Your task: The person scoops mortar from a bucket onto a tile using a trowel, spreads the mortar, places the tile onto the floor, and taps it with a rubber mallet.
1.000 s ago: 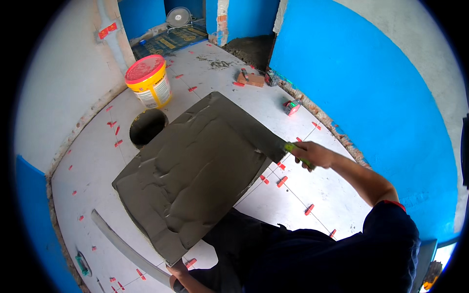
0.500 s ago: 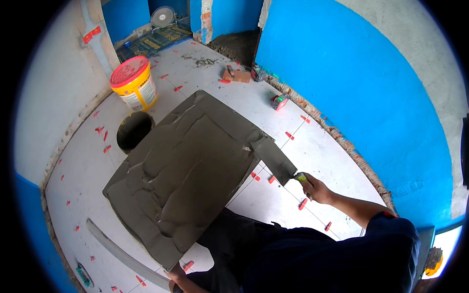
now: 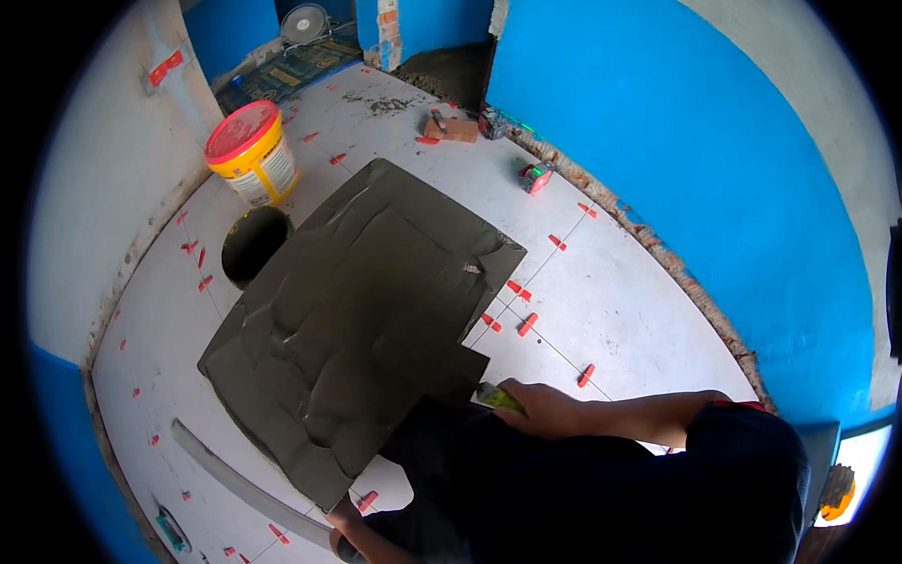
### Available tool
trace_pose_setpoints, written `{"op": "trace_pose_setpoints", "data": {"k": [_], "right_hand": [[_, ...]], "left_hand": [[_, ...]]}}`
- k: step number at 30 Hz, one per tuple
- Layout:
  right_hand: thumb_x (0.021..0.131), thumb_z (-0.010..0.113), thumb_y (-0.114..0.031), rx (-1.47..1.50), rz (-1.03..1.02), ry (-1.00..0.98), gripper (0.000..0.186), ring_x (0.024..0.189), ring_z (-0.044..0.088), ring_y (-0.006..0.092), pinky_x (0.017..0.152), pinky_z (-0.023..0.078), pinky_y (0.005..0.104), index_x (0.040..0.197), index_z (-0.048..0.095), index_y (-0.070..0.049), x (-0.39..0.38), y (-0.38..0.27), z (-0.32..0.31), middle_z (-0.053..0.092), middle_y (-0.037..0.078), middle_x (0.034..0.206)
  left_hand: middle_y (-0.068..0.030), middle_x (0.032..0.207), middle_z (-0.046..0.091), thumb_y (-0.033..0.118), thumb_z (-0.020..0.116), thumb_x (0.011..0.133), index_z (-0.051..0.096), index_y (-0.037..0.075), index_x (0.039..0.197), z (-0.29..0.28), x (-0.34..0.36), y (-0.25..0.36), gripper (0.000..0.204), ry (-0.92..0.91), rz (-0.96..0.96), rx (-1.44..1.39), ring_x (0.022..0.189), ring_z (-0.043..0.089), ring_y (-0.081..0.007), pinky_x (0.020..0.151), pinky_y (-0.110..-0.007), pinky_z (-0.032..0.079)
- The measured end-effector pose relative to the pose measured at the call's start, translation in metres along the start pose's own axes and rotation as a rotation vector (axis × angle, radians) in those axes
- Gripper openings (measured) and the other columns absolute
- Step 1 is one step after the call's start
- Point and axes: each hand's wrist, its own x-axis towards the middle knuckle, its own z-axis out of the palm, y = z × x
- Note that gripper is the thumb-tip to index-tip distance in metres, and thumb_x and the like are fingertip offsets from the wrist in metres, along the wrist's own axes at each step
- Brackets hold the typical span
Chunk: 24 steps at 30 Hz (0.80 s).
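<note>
A large tile point(image 3: 348, 310) is tilted in front of me, its upper face spread with wet grey mortar that shows ridges and smears. At its near lower corner my left hand point(image 3: 348, 517) grips the edge; most of the fingers are hidden beneath. My right hand point(image 3: 534, 408) is closed around the yellow-green handle of a trowel point(image 3: 467, 365). The trowel's flat blade, grey with mortar, lies over the tile's right near edge, close to my body. What supports the tile from below is hidden.
Left of the tile stands an open, dark-mouthed bucket point(image 3: 256, 246), with a yellow lidded bucket point(image 3: 252, 155) behind it. Red wedges point(image 3: 528, 324) dot the pale tiled floor point(image 3: 620, 291). A laser level point(image 3: 536, 177), bricks point(image 3: 453, 129) and a long grey bar point(image 3: 235, 489) lie around.
My right hand has drawn the trowel from the tile's far right edge nearer to my body and leftward. My left hand stays at the lower corner.
</note>
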Motion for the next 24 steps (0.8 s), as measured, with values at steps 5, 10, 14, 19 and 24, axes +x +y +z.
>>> {"op": "trace_pose_setpoints", "data": {"k": [5, 10, 14, 19, 24], "right_hand": [[0.101, 0.050, -0.036, 0.005, 0.185, 0.050, 0.039, 0.088, 0.064, 0.0464, 0.076, 0.049, 0.0526, 0.118, 0.046, -0.001, 0.009, 0.008, -0.019, 0.065, 0.029, 0.088], [0.101, 0.052, -0.033, 0.137, 0.300, 0.295, 0.032, 0.053, 0.063, 0.0289, 0.053, 0.050, 0.0422, 0.110, 0.046, -0.002, 0.004, 0.057, -0.047, 0.062, 0.017, 0.065], [0.101, 0.052, -0.032, 0.060, 0.345, 0.459, 0.029, 0.051, 0.060, 0.0214, 0.049, 0.049, 0.0379, 0.102, 0.048, -0.003, -0.017, 0.106, -0.071, 0.060, 0.011, 0.065], [0.101, 0.052, -0.033, 0.047, 0.390, 0.510, 0.029, 0.051, 0.061, 0.0220, 0.049, 0.048, 0.0387, 0.096, 0.050, -0.004, -0.017, 0.094, -0.105, 0.060, 0.011, 0.063], [0.102, 0.050, -0.038, 0.240, 0.260, 0.393, 0.035, 0.051, 0.056, 0.0140, 0.046, 0.048, 0.0319, 0.096, 0.050, -0.003, 0.033, 0.045, -0.133, 0.056, 0.006, 0.069]], "left_hand": [[-0.0107, 0.150, 0.042, 0.055, 0.054, 0.090, 0.036, 0.014, 0.151, -0.007, -0.002, -0.003, 0.076, -0.012, -0.035, -0.032, 0.135, 0.043, -0.0308, 0.107, -0.047, 0.038], [-0.0116, 0.146, 0.047, 0.045, 0.056, 0.091, 0.040, 0.009, 0.147, -0.032, 0.009, -0.018, 0.069, -0.019, 0.029, 0.079, 0.131, 0.048, -0.0297, 0.105, -0.045, 0.041], [-0.0142, 0.134, 0.059, 0.008, 0.068, 0.089, 0.053, -0.007, 0.133, 0.000, -0.004, -0.013, 0.049, 0.061, -0.082, -0.271, 0.118, 0.058, -0.0239, 0.100, -0.038, 0.047], [-0.0147, 0.137, 0.056, 0.007, 0.067, 0.089, 0.050, -0.008, 0.136, -0.012, 0.004, -0.015, 0.051, 0.025, -0.004, -0.049, 0.119, 0.056, -0.0244, 0.100, -0.039, 0.047], [-0.0155, 0.148, 0.044, 0.036, 0.055, 0.095, 0.036, 0.001, 0.148, -0.042, 0.020, -0.033, 0.066, -0.017, 0.026, 0.097, 0.131, 0.048, -0.0320, 0.108, -0.046, 0.041]]}}
